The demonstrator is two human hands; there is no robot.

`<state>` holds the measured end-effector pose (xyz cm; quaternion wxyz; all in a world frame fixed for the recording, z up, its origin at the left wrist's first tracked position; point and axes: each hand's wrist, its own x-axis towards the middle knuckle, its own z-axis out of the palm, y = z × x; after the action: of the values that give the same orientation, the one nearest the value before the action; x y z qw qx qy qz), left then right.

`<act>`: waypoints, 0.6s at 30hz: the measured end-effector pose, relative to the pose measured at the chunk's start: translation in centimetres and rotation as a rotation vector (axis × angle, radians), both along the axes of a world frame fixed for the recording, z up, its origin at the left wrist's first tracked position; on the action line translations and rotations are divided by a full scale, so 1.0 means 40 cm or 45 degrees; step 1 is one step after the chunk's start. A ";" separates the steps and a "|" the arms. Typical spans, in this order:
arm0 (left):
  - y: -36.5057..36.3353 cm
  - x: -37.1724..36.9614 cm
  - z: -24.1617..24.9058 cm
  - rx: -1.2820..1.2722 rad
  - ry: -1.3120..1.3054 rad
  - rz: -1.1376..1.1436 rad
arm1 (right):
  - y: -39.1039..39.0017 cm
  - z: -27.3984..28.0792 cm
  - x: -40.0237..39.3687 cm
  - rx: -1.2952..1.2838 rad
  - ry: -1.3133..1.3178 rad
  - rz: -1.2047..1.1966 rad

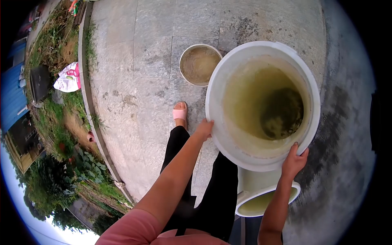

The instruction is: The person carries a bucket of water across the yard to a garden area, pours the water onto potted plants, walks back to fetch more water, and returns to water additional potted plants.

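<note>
A large white plastic bucket (214,98) fills the right middle of the head view, with murky yellow-green water and a dark patch inside. My left hand (204,130) grips its rim on the near left side, fingers mostly out of sight. On the near right of the same rim, my right hand (295,160) is closed with the thumb over the edge. Just below the bucket, partly covered by it, stands a second white tub (297,188) with greenish liquid in it. Beyond my foot, a smaller round bucket (181,67) holds brownish water, close beside the large bucket's rim.
Grey stone paving (151,61) lies underfoot, with a concrete wall (347,134) along the right. A low curb (85,61) borders a weedy garden strip on the left. A white and pink sack (68,79) and a dark container (39,83) stand there.
</note>
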<state>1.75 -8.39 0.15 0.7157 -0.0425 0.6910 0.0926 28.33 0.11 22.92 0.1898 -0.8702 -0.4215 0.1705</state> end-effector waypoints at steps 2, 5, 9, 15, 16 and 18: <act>0.010 -0.008 -0.001 -0.010 -0.025 0.025 | 0.010 0.000 -0.011 -0.015 0.004 -0.013; 0.034 -0.020 0.020 -0.017 -0.047 0.043 | 0.019 -0.005 -0.026 -0.011 0.038 -0.021; 0.054 -0.039 0.018 -0.025 -0.079 0.042 | 0.025 -0.011 -0.051 -0.009 0.050 0.038; 0.037 -0.069 -0.061 -0.054 -0.093 -0.033 | 0.042 -0.015 -0.097 -0.055 0.041 0.046; 0.041 -0.071 -0.061 -0.064 -0.096 -0.020 | 0.045 -0.015 -0.103 -0.063 0.032 0.057; 0.046 -0.079 -0.061 -0.089 -0.098 0.007 | 0.051 -0.021 -0.109 -0.061 0.015 0.067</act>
<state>-1.40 -6.54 -2.29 0.7396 -0.0728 0.6656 0.0688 23.98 2.13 22.06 0.1669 -0.8621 -0.4388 0.1907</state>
